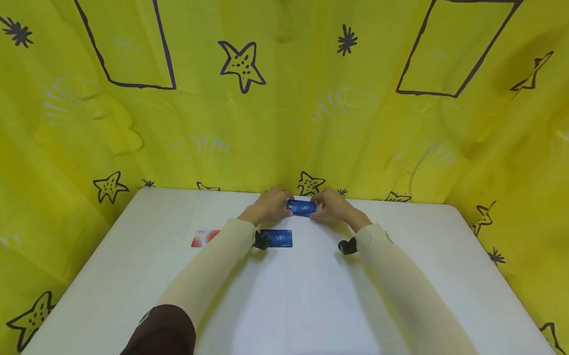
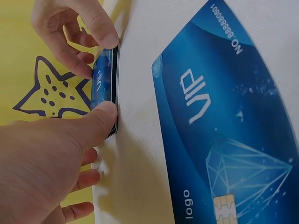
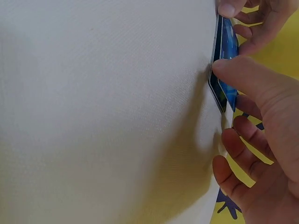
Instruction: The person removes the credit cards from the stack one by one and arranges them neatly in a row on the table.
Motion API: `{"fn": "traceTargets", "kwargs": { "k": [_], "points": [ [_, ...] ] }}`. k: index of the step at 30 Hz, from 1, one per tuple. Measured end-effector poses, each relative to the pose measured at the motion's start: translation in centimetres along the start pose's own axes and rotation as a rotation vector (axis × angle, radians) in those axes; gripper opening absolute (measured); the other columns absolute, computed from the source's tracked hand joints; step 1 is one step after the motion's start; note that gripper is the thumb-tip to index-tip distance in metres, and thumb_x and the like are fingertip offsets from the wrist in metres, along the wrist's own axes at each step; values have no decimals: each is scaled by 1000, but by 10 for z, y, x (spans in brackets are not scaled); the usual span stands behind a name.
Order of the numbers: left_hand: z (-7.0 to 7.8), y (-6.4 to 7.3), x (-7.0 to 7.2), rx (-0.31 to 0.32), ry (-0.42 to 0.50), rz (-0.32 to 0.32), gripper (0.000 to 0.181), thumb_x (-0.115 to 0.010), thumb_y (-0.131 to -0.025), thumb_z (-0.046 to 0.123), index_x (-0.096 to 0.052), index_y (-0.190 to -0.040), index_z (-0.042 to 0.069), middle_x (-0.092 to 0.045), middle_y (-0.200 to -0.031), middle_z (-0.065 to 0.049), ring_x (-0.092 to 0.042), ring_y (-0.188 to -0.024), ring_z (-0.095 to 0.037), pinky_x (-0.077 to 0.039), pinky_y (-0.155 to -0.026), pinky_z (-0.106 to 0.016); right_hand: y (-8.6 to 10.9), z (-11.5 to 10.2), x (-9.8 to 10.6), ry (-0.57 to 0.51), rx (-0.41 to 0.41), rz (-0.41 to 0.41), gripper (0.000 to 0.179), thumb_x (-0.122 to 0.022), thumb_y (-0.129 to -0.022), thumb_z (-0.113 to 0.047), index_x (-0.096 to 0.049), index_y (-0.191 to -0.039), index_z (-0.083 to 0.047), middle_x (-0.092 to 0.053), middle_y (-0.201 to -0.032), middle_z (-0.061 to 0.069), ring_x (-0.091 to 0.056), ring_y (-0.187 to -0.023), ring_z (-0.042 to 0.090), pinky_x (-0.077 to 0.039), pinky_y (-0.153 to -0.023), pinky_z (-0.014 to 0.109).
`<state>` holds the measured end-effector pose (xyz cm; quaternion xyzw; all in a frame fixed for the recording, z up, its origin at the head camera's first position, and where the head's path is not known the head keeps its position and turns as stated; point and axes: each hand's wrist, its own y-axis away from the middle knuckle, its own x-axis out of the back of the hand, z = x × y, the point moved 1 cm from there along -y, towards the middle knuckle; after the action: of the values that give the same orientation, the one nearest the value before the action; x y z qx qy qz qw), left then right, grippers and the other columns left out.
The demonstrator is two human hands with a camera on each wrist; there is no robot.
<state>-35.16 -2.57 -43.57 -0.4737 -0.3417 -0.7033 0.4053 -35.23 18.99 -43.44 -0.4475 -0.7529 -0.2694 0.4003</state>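
Note:
Near the far edge of the table, a blue VIP card [image 1: 302, 208] is held by its two ends. My left hand [image 1: 272, 204] pinches the left end, its thumb on the near long edge in the left wrist view. At the opposite end my right hand [image 1: 335, 206] pinches it between thumb and forefinger, other fingers loosely bent. Under this card [image 3: 229, 60] the right wrist view shows a dark layer with a pale edge, slightly offset from it. A second blue VIP card [image 2: 205, 116], with a chip and diamond print, lies flat nearer me.
A red and white card [image 1: 203, 238] lies left of the second blue card, partly hidden by my left sleeve. The white tabletop [image 1: 306, 298] meets a yellow curtain [image 1: 287, 134] with starfish drawings at its back. Black wrist devices [image 1: 346, 246] hang under both wrists.

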Motion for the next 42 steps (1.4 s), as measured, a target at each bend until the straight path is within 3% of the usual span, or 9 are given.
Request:
{"fn": "traceTargets", "kwargs": {
  "k": [10, 29, 42],
  "points": [
    [-1, -4, 5, -37, -55, 19, 51, -71, -98, 34, -60, -144, 15, -55, -143, -12, -46, -134, -31, -28, -119, -55, 0, -2, 6, 7, -3, 20, 48, -83, -87, -18, -68, -129, 1, -64, -121, 20, -57, -97, 29, -52, -85, 40],
    [0, 2, 8, -68, -90, 18, 51, -71, -98, 37, -60, -144, 16, -56, -141, -10, -48, -131, -29, -33, -115, -50, 6, -3, 7, 19, 7, 12, 50, -83, -87, -19, -67, -132, -1, -62, -123, 20, -58, -105, 31, -53, -91, 44],
    [3, 15, 15, -168, -82, 45, 53, -74, -95, 41, -63, -140, 16, -57, -138, -10, -51, -127, -30, -37, -110, -48, 25, -13, 18, 99, 59, 5, 50, -81, -88, -23, -67, -131, -1, -60, -122, 18, -60, -106, 32, -53, -90, 44]
  ]
}}
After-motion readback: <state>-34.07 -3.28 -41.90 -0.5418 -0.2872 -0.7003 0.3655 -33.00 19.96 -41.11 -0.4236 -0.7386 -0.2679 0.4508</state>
